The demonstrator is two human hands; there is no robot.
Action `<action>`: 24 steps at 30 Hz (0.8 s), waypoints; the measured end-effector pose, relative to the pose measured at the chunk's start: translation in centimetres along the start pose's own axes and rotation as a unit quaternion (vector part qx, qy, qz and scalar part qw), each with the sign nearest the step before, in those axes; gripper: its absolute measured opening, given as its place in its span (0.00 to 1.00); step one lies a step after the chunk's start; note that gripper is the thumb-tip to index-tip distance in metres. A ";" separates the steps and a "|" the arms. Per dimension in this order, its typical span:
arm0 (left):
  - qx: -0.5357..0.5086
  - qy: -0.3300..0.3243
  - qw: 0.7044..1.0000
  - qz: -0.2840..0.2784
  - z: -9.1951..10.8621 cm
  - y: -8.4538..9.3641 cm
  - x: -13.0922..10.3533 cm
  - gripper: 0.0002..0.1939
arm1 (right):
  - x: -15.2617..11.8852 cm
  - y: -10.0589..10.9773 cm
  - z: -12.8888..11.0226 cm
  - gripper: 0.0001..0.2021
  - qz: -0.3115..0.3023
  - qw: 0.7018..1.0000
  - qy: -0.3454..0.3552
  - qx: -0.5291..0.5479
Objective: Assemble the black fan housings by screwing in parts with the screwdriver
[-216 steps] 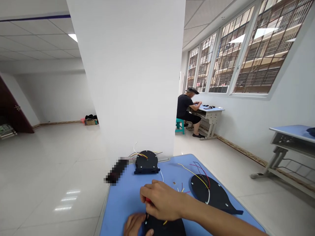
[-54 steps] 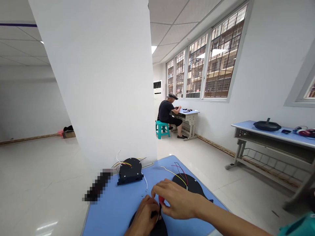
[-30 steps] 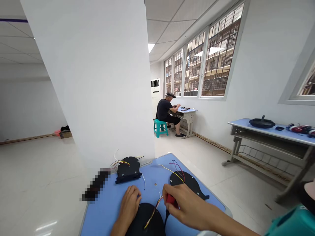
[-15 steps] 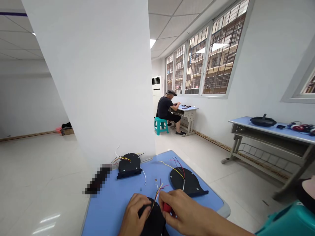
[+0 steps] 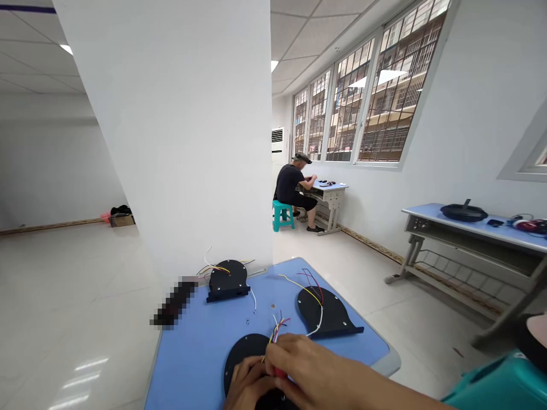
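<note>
Right grip [image 5: 299, 373] on red tool [image 5: 281, 373], over black disc [image 5: 243, 356]

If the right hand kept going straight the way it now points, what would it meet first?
The right hand points left across the blue table, gripping a red-handled tool. It would meet the left hand first, which rests on the near black disc; they already look nearly touching, though depth is unclear.

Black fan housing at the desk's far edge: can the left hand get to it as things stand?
Probably yes. The left hand rests on the near black disc, and only bare blue desk lies between it and the far fan housing.
</note>
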State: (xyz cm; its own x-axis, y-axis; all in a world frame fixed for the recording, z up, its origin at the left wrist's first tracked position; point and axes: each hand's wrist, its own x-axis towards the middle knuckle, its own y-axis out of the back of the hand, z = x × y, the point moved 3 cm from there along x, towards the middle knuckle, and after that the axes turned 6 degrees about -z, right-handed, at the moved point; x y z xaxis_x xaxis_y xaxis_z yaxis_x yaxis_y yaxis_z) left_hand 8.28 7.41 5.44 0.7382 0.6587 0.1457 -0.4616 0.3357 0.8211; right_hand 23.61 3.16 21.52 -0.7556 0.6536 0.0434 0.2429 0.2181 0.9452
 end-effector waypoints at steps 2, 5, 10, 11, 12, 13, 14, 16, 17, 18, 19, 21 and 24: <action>0.004 0.003 1.000 -0.009 0.3 0.0 0.0 0.23 | 0.6 -0.3 0.1 0.05 -0.012 0.998 -0.025 -0.052; 0.004 0.018 0.999 -0.030 -0.1 -0.4 0.0 0.20 | 1.4 -0.6 1.1 0.12 -0.035 0.976 -0.131 -0.173; -0.005 0.039 0.997 -0.072 0.3 0.2 0.2 0.21 | 1.1 0.8 1.5 0.04 -0.036 0.986 0.007 -0.160; -0.007 0.043 0.996 -0.084 0.8 0.5 0.3 0.21 | 1.0 1.2 1.4 0.05 -0.037 0.988 0.048 -0.143; -0.009 0.047 0.994 -0.093 1.2 1.0 0.4 0.21 | 0.9 1.4 1.4 0.06 -0.040 0.988 0.071 -0.130; -0.011 0.052 0.994 -0.100 1.7 1.4 0.5 0.20 | 0.9 1.6 1.4 0.06 -0.044 0.988 0.074 -0.125; -0.015 0.056 0.993 -0.106 2.1 1.9 0.6 0.19 | 1.0 1.6 1.4 0.05 -0.048 0.989 0.058 -0.129; -0.028 0.068 0.990 -0.118 2.7 2.6 0.8 0.18 | 1.4 1.2 1.5 0.05 -0.048 0.988 0.007 -0.149; -0.035 0.077 0.989 -0.121 2.9 2.8 0.9 0.16 | 1.6 1.0 1.4 0.07 -0.042 0.987 -0.006 -0.155; -0.039 0.087 0.988 -0.121 3.0 3.0 1.0 0.15 | 1.8 0.7 1.3 0.08 -0.035 0.987 -0.002 -0.155; -0.039 0.097 0.987 -0.119 3.1 3.1 1.1 0.13 | 1.9 0.5 1.0 0.07 -0.029 0.989 0.019 -0.147; -0.029 0.109 0.989 -0.100 3.0 3.0 1.3 0.10 | 2.1 0.1 0.5 0.10 -0.027 0.989 0.075 -0.122; -0.021 0.111 0.992 -0.054 2.6 2.4 1.6 0.12 | 2.2 0.1 0.8 0.05 -0.030 0.987 0.038 -0.150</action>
State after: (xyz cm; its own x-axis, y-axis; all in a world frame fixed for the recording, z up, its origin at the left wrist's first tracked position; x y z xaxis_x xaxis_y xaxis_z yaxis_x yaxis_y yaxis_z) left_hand 9.66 7.54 9.03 0.6599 0.7480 -0.0713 -0.4094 0.4375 0.8006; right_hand 22.42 5.21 21.44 -0.8096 0.5869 -0.0019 0.0139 0.0225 0.9997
